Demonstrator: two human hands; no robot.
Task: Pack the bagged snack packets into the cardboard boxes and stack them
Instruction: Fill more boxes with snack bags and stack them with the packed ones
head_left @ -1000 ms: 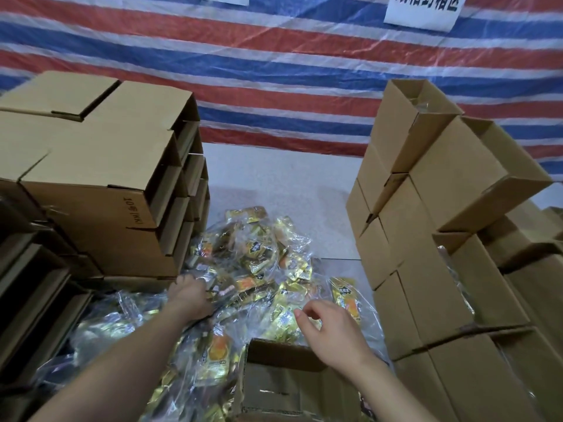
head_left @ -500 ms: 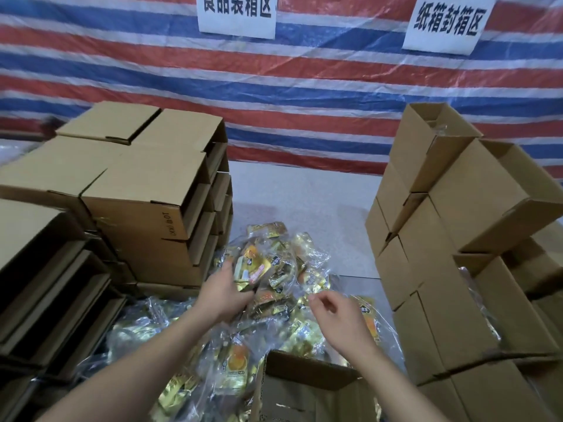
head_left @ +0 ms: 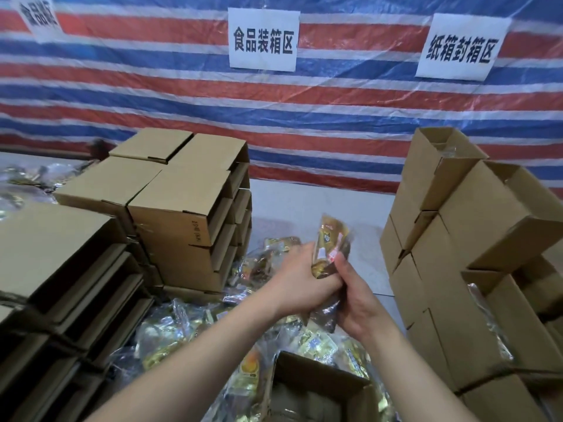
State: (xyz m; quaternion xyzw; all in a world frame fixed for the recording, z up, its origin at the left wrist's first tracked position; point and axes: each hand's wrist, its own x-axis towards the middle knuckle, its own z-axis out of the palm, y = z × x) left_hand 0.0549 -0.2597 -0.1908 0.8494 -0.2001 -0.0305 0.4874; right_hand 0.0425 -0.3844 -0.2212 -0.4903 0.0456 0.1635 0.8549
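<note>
A clear bag of gold snack packets (head_left: pixel 330 242) is held up above the table between both hands. My left hand (head_left: pixel 300 277) grips its lower left side. My right hand (head_left: pixel 359 296) grips its lower right part, fingers curled round the plastic. Below them a heap of bagged snack packets (head_left: pixel 170 330) covers the table. An open cardboard box (head_left: pixel 316 388) stands at the near edge, right under my forearms.
A stack of empty open-sided boxes (head_left: pixel 189 214) rises at the left, with a lower stack (head_left: pixel 54 269) nearer me. At the right, a leaning pile of boxes (head_left: pixel 475 239) holds packed bags. A striped tarp with paper signs (head_left: pixel 263 41) hangs behind.
Both hands have come up from the heap and together lifted one bag of packets. The camera has tilted upward, showing more of the tarp and signs.
</note>
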